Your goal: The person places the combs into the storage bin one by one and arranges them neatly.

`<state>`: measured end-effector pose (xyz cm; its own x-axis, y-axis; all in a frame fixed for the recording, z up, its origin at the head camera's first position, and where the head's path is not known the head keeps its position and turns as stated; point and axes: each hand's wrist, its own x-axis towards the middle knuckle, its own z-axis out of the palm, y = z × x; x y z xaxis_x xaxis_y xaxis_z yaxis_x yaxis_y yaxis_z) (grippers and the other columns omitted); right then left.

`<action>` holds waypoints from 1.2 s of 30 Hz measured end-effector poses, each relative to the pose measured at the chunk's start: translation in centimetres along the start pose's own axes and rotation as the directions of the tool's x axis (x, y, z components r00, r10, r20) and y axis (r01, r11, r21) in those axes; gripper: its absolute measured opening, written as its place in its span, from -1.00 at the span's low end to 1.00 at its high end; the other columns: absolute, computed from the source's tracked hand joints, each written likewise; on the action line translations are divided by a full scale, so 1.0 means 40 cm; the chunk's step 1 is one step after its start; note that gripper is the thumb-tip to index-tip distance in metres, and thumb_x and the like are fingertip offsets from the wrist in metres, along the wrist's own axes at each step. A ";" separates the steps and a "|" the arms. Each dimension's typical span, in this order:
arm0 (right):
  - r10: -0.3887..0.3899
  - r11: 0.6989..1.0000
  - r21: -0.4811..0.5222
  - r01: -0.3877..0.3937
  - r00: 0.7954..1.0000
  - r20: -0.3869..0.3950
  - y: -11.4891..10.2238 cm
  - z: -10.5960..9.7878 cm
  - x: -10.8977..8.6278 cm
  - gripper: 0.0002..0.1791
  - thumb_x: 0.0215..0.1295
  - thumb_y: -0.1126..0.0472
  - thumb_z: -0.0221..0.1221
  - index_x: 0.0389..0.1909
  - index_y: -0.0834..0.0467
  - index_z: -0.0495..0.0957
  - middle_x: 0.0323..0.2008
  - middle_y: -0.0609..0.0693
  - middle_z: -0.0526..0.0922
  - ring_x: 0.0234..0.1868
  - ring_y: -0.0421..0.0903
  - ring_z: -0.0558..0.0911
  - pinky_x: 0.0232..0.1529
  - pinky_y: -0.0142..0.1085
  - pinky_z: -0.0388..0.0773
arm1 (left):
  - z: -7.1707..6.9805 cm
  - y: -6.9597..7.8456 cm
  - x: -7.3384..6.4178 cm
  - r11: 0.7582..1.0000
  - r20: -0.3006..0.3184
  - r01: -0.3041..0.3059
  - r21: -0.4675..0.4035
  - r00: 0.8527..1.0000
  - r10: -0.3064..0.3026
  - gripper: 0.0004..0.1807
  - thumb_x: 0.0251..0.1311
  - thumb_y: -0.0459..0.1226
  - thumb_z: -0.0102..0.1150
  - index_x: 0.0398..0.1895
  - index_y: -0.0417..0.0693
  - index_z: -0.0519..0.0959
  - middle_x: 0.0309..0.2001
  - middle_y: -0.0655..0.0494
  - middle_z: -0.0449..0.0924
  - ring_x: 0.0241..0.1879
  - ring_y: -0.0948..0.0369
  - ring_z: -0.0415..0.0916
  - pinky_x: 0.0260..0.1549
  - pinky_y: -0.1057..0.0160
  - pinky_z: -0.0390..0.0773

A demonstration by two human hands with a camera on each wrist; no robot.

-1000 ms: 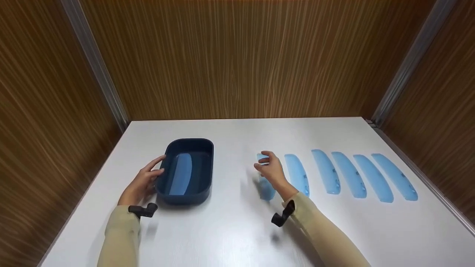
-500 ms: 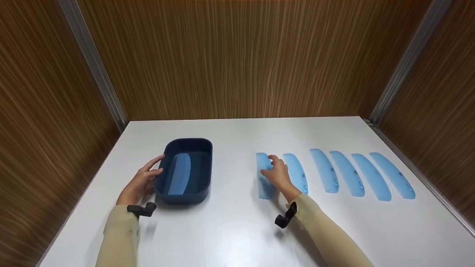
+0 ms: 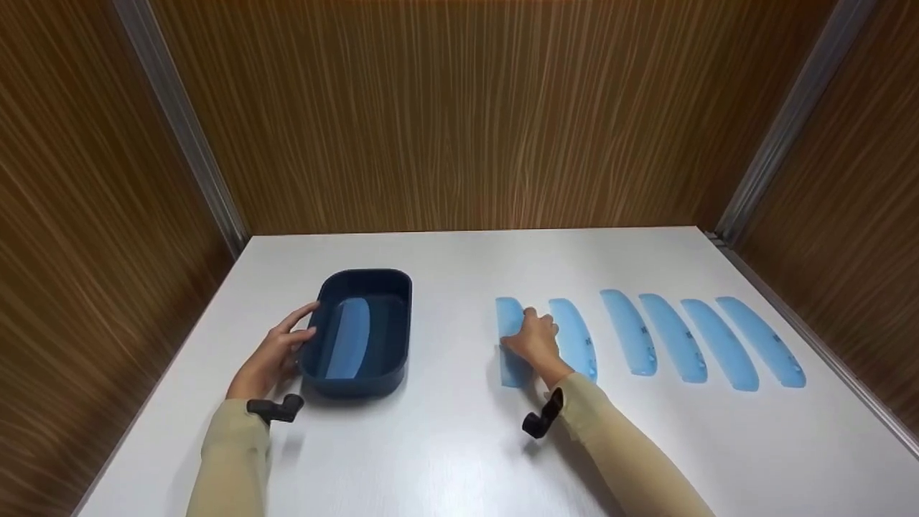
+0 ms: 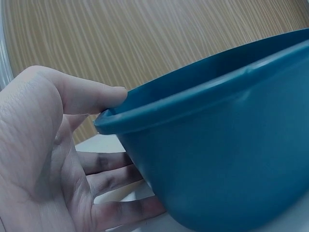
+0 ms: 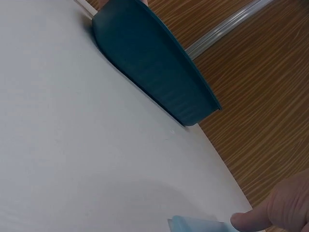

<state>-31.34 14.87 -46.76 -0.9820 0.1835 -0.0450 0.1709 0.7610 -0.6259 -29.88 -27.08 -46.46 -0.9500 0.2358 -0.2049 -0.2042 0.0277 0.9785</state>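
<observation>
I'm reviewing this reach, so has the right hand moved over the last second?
Yes. Judged against the white table in the head view, the right hand has shifted slightly toward the person and a little to the right.

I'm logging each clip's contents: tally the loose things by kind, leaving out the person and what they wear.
Strips: 7 visible (6 on the table, 1 in the bin)
Bin: 1
Total: 8
</observation>
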 end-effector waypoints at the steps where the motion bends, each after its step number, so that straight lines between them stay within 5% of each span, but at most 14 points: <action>1: 0.008 1.000 -0.014 -0.008 1.000 0.002 -0.001 0.001 0.000 -0.15 -0.07 0.13 0.39 0.24 0.36 0.24 0.03 0.38 0.31 0.07 0.25 0.29 -0.02 0.06 0.36 | 0.000 0.000 0.001 1.000 0.003 -0.004 0.002 1.000 0.004 -0.36 0.37 -0.22 -0.10 0.46 0.23 -0.02 0.42 -0.11 -0.07 0.33 -0.07 0.04 0.16 -0.18 0.09; 16: 0.078 0.995 -0.072 -0.073 0.995 0.068 -0.017 0.005 0.014 -0.20 -0.17 0.11 0.46 0.10 0.33 0.36 -0.05 0.29 0.33 -0.10 0.20 0.44 -0.10 0.02 0.43 | -0.012 -0.007 0.010 1.000 0.005 0.003 -0.027 1.000 -0.003 -0.35 0.36 -0.23 -0.08 0.46 0.26 -0.03 0.40 -0.17 -0.04 0.31 -0.08 0.08 0.09 -0.13 0.22; 25: 0.024 0.999 -0.031 -0.021 0.995 0.099 0.003 -0.006 0.024 -0.20 -0.22 0.07 0.49 0.04 0.36 0.37 -0.11 0.28 0.48 -0.11 0.15 0.50 -0.09 -0.02 0.46 | -0.010 -0.006 0.006 1.000 -0.011 0.001 -0.011 1.000 -0.001 -0.37 0.37 -0.24 -0.09 0.45 0.26 0.00 0.39 -0.17 -0.01 0.29 -0.08 0.10 0.09 -0.09 0.24; 31: 0.060 0.991 0.113 -0.076 0.989 0.138 0.020 -0.022 0.035 -0.15 -0.15 0.18 0.46 0.19 0.35 0.29 0.09 0.31 0.43 0.02 0.19 0.50 -0.03 -0.02 0.45 | -0.006 -0.009 0.008 1.000 -0.002 0.004 0.003 1.000 -0.004 -0.37 0.37 -0.22 -0.10 0.45 0.27 -0.01 0.42 -0.11 -0.07 0.33 -0.05 0.03 0.16 -0.14 0.13; 36: 0.095 0.952 0.266 -0.153 0.971 0.217 0.035 -0.035 0.055 -0.20 -0.04 0.33 0.39 0.25 0.30 0.26 0.13 0.33 0.39 -0.03 0.15 0.52 -0.10 -0.06 0.50 | -0.006 -0.013 0.010 1.000 -0.013 -0.015 0.009 1.000 0.015 -0.36 0.36 -0.21 -0.07 0.45 0.26 0.00 0.43 -0.07 -0.09 0.35 -0.03 0.00 0.20 -0.11 0.08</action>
<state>-33.15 17.20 -46.64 -0.9553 0.1153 -0.2724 0.2910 0.5310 -0.7959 -30.20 -27.26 -47.04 -0.9559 0.2234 -0.1906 -0.1879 0.0334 0.9816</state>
